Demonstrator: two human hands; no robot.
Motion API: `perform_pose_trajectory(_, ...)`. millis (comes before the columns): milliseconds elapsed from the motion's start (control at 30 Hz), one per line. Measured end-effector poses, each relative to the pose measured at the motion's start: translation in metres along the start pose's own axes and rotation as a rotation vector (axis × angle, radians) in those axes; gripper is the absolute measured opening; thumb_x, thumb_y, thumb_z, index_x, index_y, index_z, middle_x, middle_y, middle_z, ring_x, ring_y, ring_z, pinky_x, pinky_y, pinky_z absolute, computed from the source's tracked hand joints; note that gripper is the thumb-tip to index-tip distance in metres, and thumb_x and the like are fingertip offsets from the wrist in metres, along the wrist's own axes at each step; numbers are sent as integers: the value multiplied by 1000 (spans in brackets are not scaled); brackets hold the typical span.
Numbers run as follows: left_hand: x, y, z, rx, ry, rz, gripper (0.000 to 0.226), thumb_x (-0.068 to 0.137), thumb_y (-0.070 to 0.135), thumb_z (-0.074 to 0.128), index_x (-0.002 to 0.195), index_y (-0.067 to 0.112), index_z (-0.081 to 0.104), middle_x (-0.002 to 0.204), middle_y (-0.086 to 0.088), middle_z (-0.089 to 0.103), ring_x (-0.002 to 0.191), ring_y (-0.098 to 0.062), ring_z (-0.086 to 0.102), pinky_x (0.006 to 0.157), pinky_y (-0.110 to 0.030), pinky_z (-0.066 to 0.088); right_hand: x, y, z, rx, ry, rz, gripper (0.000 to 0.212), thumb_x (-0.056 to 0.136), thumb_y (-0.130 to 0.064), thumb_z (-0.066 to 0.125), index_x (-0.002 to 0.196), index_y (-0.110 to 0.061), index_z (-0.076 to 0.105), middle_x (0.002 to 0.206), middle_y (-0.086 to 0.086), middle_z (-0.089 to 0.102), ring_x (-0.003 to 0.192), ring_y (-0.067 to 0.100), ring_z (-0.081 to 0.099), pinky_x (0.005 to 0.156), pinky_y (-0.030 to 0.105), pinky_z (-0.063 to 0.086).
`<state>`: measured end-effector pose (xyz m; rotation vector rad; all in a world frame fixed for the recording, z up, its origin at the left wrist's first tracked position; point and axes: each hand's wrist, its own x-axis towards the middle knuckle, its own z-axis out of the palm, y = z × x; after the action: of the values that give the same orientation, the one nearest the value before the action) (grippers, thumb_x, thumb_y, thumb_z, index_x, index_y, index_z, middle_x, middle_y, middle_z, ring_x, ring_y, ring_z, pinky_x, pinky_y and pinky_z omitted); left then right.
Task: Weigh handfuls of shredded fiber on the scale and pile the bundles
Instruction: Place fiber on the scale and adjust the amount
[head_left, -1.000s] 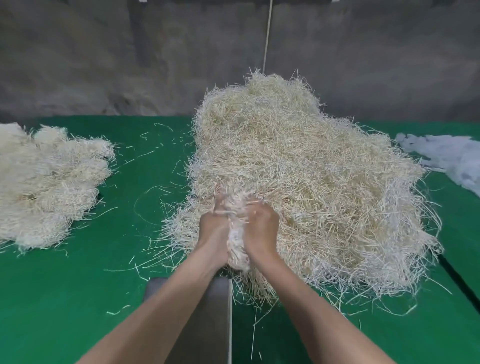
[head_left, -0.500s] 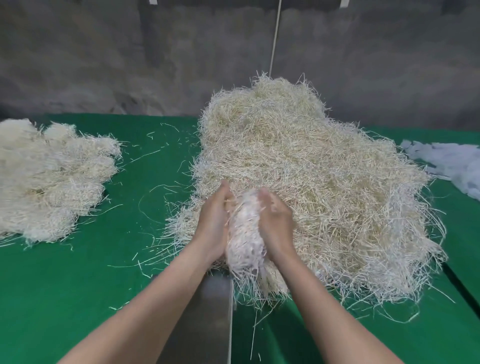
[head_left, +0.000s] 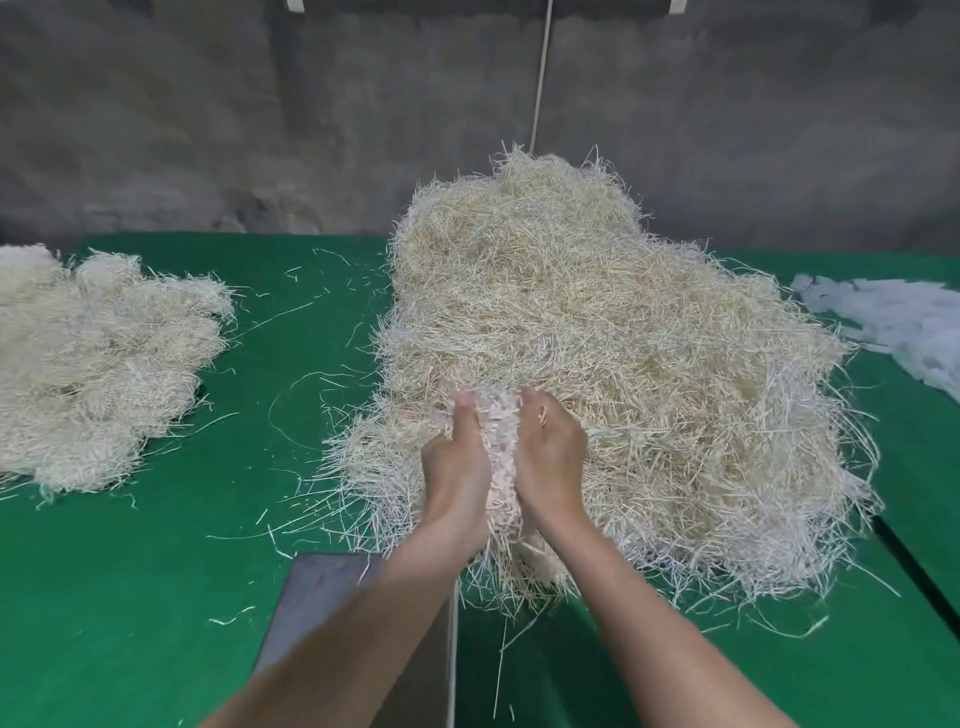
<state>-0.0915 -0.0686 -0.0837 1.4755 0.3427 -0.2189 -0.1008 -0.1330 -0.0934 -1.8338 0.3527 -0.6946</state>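
While both hands, left and right, clasp a handful of fiber between them, it sits at the near edge of the loose heap, beside the scale on the green counter.

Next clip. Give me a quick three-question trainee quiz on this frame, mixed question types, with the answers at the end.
1. True or false: both hands press one handful of fiber between them.
2. Multiple choice: where does the pile of finished bundles lie? A) on the person's left side of the green table; B) on the grey scale plate; C) on top of the big loose heap.
3. Fill in: the handful is held at the ____ edge of the big loose heap, just beyond the scale plate.

Key
1. True: the left hand and the right hand each have a grip on it.
2. A
3. near
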Motion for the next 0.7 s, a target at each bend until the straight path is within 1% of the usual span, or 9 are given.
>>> perform_pose_trajectory(33,-2,0,1,43,23,30,44,92,60,38,90,16,42,76,-6,61,52,-9,51,47,-26,33,-1,2,-1,28,50,16,36,101,-31,35,93,-14,65,70,2,64,57,18,54,62,41,46)
perform_pose_trajectory(133,11,11,-1,-2,60,197,42,99,36,43,66,13,51,37,6,40,33,-6,37,35,-20,29,-31,-1,16,90,41,-25,36,94,-45,27,66,-32,46,56,-14,53,45,6,43,42,20,32)
perform_pose_trajectory(233,11,2,-6,9,65,45,29,102,23,38,77,18,54,42,7,34,38,-10,29,42,-25,27,-25,6,17,75,-28,27,42,99,-35,33,60,-22,44,50,-6,37,46,9,31,50,35,31)
perform_pose_trajectory(333,8,-4,-12,152,58,-99,55,92,53,46,120,6,45,49,2,39,44,-9,39,57,-28,40,-8,19,1,75,-134,135,26,100,-34,40,102,-13,54,83,-1,56,76,19,54,66,37,44)
perform_pose_trajectory(367,9,-1,-15,165,89,-65,64,87,56,50,112,-3,47,58,-5,55,54,-11,53,68,-34,48,-8,24,-4,139,-188,163,24,98,-39,41,114,-22,48,103,-9,54,95,14,54,72,27,43)
perform_pose_trajectory(433,14,1,-20,205,125,58,80,81,57,57,139,7,36,121,-19,59,107,-29,59,98,-45,42,-10,27,-9,345,-315,234,44,91,-57,41,132,-42,34,127,-21,37,117,6,41,91,29,33)
perform_pose_trajectory(500,13,0,-17,348,72,162,86,79,59,58,145,12,28,148,-8,37,131,-27,40,102,-40,35,-10,23,-10,425,-452,303,65,77,-78,39,137,-56,25,139,-28,23,128,8,29,99,44,23)
perform_pose_trajectory(600,9,1,-11,251,-16,174,83,77,70,46,139,16,35,141,-3,42,118,-14,42,88,-31,34,-12,18,-10,379,-551,548,109,60,-83,53,148,-34,14,155,-5,18,141,21,21,108,52,23)
perform_pose_trajectory(700,6,7,-25,-151,77,48,79,83,72,32,138,16,42,118,3,58,109,-15,54,77,-29,38,-6,21,-13,455,-360,754,108,68,-67,60,150,-22,7,153,8,23,123,23,43,108,53,26)
